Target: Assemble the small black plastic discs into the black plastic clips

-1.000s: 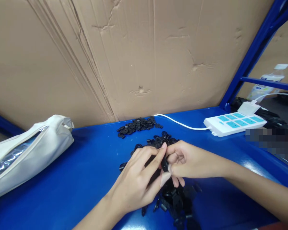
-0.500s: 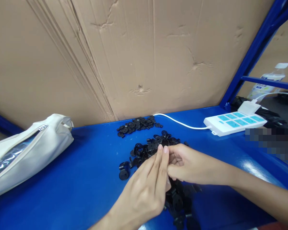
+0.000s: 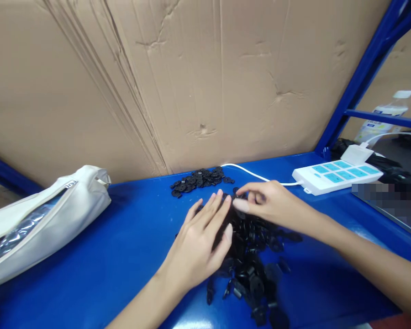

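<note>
Many small black parts lie in a loose heap on the blue table. Over the left side of the heap is my left hand, palm down with its fingers spread. My right hand is at the heap's far edge, its thumb and fingers curled towards each other; whatever may be between the fingertips is too small and blurred to make out. A second, smaller group of flat black parts lies farther back, near the cardboard.
A white pouch with an open zip lies at the left. At the right are a white power strip with a cable, a blue frame post and a bottle. Cardboard stands behind the table.
My hands, pressed close together before, have come apart. The left has shifted left with its fingers spreading, and the right has moved slightly away and to the right. More of the heap shows.
</note>
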`<state>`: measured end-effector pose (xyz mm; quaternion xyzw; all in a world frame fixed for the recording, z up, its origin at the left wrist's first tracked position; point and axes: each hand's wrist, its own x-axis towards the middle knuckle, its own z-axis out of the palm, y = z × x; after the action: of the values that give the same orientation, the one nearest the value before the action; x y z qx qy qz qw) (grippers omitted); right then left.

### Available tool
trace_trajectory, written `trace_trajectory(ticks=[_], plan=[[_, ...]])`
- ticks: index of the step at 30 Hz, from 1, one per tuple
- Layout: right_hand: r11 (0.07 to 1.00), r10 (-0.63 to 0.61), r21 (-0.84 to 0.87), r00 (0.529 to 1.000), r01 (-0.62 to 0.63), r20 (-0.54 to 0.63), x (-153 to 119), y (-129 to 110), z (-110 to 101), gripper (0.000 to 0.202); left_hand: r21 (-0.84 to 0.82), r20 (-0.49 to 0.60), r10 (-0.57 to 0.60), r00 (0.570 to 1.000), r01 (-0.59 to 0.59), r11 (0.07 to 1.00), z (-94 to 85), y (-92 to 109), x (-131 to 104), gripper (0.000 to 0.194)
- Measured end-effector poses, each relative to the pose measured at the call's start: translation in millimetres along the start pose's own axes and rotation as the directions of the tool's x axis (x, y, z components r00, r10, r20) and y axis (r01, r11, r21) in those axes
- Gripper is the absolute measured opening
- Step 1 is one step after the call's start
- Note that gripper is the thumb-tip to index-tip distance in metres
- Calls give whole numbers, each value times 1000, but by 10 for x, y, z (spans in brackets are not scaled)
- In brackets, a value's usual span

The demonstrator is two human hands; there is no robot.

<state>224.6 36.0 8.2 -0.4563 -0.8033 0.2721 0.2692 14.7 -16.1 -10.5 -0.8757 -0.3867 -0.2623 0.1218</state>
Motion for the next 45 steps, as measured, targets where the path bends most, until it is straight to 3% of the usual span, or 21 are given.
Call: trace_trajectory(ticks=[3,8,14,18,23,25,28,32,35,41,45], plan=[[989,-4,-150,999,-1,-33,256,240,-59,45,-16,-70,-89,994,88,996,-27,-109,-7,50],[963,-14,-269,1000,18,19,781,537,102,22,-26,-162,-128,978,125,992,-77,-183,-3,42],[965,-29,-255,988,67,150,1129,537,245,25,-37,-144,-141,979,137,990,-64,-156,1,35],[984,-70,-158,994,83,90,880,331,97,20,-60,-119,-146,982,140,988,-76,-172,-9,29],[984,-149,114,985,139,88,178,8,31,38,-191,-194,-63,979,26,981,-106,-87,-2,52],[869,-121,492,985,46,121,-51,-67,87,38,-261,-248,-24,969,-43,964,-92,-16,0,51],[685,-81,725,982,-71,173,-251,-105,175,26,-361,-303,14,953,-128,924,-36,68,-4,41],[610,-55,785,983,-108,178,-330,-98,239,18,-464,-343,23,939,-191,865,37,81,-26,42],[585,-17,799,983,-140,185,-348,-115,291,21,-456,-350,-11,937,-160,875,51,65,-46,48],[571,-106,812,969,-123,221,-428,-226,401,30,-471,-377,-95,921,-102,876,21,138,-51,49],[611,-87,782,971,-123,221,-484,-250,388,32,-462,-341,-71,937,-102,881,6,201,-38,52]])
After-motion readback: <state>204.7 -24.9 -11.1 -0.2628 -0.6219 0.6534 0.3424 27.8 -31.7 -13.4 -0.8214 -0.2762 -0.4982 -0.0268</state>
